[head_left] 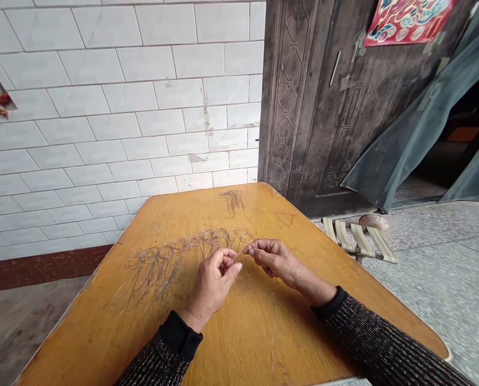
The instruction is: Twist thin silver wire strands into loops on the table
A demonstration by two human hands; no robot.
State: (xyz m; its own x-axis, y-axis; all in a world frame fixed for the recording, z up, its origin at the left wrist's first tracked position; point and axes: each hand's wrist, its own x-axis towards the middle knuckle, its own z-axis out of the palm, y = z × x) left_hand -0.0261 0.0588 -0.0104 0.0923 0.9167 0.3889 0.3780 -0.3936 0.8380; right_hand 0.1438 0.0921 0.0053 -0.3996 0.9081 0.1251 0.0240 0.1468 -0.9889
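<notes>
Near the middle of a wooden table (239, 332), my left hand (213, 287) and my right hand (277, 262) are close together. A thin wire (238, 255) runs between their fingertips, with both hands pinching it. Just beyond and left of my hands lies a row of looped thin wires (159, 262), their straight tails pointing toward me. Part of that row is hidden behind my left hand. One long single wire (273, 338) lies on the table below my right hand.
Toward the far edge is a small bunch of wires (234, 199). A bent wire triangle (284, 218) lies at the right. White tiled wall (155, 64) and a dark carved door (299, 107) stand behind the table. A strapped folding stool (358, 238) is at the right.
</notes>
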